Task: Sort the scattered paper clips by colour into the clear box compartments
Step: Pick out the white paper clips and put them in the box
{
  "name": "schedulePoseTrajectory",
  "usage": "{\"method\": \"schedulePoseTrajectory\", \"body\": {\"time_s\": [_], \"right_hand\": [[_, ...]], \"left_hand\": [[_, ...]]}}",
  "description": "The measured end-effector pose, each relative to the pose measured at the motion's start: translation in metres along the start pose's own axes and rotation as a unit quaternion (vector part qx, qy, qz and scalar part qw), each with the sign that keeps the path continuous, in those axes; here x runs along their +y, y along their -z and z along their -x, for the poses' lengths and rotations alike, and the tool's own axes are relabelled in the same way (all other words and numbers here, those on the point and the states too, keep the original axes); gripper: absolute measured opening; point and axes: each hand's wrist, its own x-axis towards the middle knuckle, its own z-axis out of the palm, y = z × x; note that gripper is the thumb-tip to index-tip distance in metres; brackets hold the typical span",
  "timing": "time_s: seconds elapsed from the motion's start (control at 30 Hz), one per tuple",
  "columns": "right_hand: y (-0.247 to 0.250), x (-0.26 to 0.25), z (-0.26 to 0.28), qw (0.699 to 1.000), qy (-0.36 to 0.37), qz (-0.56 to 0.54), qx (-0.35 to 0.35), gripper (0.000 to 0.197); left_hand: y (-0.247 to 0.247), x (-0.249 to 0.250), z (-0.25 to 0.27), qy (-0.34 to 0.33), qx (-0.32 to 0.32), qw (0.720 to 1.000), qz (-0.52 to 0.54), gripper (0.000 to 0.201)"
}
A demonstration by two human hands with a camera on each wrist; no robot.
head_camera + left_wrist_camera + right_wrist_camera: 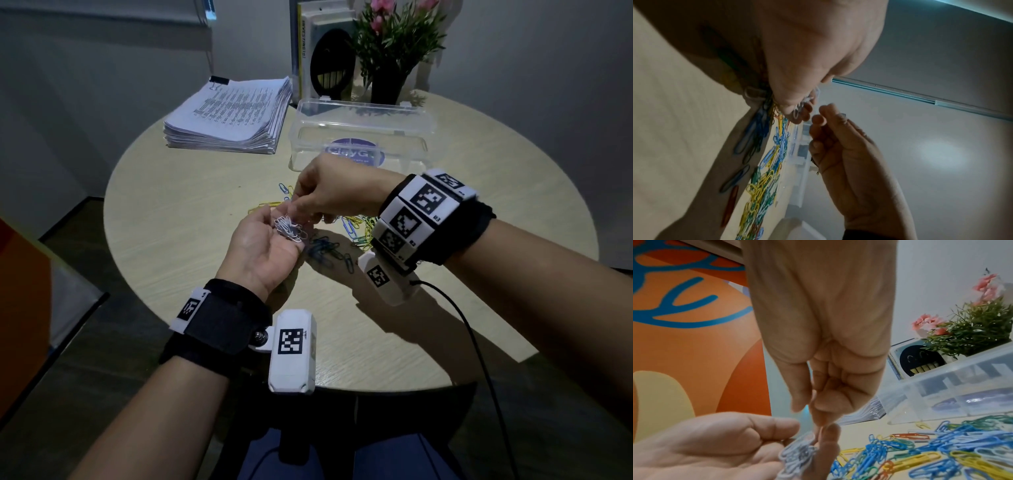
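Observation:
My left hand point(263, 240) is held palm up above the table, cupping a small heap of white paper clips point(289, 229) that lies on its fingers point(797, 454). Just over the heap, my right hand point(301, 205) points down with thumb and fingers bunched, the tips touching the left fingertips point(830, 428). No clip shows between the right fingertips. Mixed blue, yellow and green clips point(356, 222) lie scattered on the table under and right of both hands point(920, 451). The clear box point(359, 137) stands open behind them.
The round wooden table point(178, 219) carries a clipped stack of printed paper point(229, 116) at the back left. A potted plant point(390, 78) and books point(322, 58) stand behind the box. A black cable point(472, 342) runs from my right wrist.

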Motion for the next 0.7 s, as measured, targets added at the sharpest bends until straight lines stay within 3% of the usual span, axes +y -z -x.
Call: {"method": "schedulePoseTrajectory", "body": {"time_s": [0.13,0.27,0.47,0.7], "right_hand": [[-0.002,0.003,-0.001,0.999,-0.008,0.050,-0.001,0.009],[-0.022,0.003,0.003,0.982,0.046,0.164,-0.077,0.019],[-0.030,0.010,0.004,0.969,0.081,0.215,-0.090,0.015],[-0.027,0.014,0.002,0.959,0.031,0.248,-0.129,0.013]], "left_hand": [[0.011,0.014,0.005,-0.032,0.054,0.998,-0.020,0.031],[0.023,0.032,0.009,-0.055,0.077,0.995,-0.018,0.032],[0.031,0.040,0.015,-0.064,0.080,0.995,-0.006,0.031],[0.035,0.041,0.015,-0.062,0.085,0.994,-0.006,0.032]]}}
